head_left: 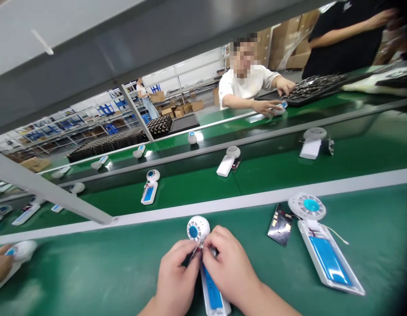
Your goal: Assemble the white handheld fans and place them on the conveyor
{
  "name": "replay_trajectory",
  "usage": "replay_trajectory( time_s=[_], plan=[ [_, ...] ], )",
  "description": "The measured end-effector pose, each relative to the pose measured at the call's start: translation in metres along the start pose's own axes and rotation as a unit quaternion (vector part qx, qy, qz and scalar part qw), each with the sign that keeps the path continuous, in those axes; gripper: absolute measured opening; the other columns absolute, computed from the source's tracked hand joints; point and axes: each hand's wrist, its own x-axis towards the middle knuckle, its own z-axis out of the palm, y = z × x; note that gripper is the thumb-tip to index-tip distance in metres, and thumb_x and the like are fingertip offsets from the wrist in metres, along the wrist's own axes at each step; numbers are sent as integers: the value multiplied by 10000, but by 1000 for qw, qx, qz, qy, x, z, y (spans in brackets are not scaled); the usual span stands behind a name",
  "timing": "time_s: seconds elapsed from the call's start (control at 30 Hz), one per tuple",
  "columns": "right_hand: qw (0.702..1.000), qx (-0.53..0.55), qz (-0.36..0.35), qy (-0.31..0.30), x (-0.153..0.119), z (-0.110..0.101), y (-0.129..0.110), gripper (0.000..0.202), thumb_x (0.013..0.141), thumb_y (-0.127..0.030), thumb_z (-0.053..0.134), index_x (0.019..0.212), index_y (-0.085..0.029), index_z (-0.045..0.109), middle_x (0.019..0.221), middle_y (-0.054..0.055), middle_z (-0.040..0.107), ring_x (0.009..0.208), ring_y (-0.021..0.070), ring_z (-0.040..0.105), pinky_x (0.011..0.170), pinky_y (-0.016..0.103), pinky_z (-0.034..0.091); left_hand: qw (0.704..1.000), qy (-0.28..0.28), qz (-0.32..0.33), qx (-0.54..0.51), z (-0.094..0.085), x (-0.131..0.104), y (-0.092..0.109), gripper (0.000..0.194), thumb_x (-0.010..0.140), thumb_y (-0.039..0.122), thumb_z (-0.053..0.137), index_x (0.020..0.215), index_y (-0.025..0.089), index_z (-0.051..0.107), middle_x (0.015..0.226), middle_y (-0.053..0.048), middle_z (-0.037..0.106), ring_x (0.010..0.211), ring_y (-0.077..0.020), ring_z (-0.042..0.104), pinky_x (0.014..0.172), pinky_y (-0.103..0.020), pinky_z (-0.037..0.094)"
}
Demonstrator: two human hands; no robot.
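An open-backed white handheld fan [199, 228] lies on the green bench in front of me, its round head away from me. A blue battery [212, 289] fills its handle. Just below the fan head, my left hand [178, 272] is closed in a pinch on a small circuit board [194, 252], seen nearly edge-on. My right hand [228, 263] pinches right beside it, fingertips almost touching the left ones; what sits between them is too small and covered to make out. Both hands hide the middle of the fan.
Another opened fan [328, 254] lies at the right, with a circuit board [282, 224] wired to it. A co-worker's hand [1, 265] holds a fan at the left edge. Beyond the white rail [223, 202], conveyor belts carry several fans; a person in white works across them.
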Motion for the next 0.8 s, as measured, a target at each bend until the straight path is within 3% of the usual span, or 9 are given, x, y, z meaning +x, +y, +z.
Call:
replay_trajectory(
  time_s=[0.13,0.5,0.8],
  plan=[
    [1000,-4,-8,3,0,-1,-2,189,794,-38,522,681,-190,522,806,25,573,815,190,530,734,312,415,1000,14,-13,6,2,2,3,188,872,166,625,994,231,753,973,-48,744,872,-185,709,797,-278,582],
    [1000,-7,1,-3,-1,-2,-2,215,815,-33,521,671,-192,501,807,22,575,820,191,528,735,316,408,997,3,67,25,2,4,9,244,877,111,600,1018,241,751,983,-52,742,879,-170,712,790,-255,592],
    [1000,-8,5,4,-4,-1,-1,176,847,-80,535,728,-192,602,813,26,590,833,200,544,753,336,411,997,6,75,35,-3,5,1,227,860,103,618,1003,226,746,1000,-59,753,913,-183,722,845,-276,592]
  ],
)
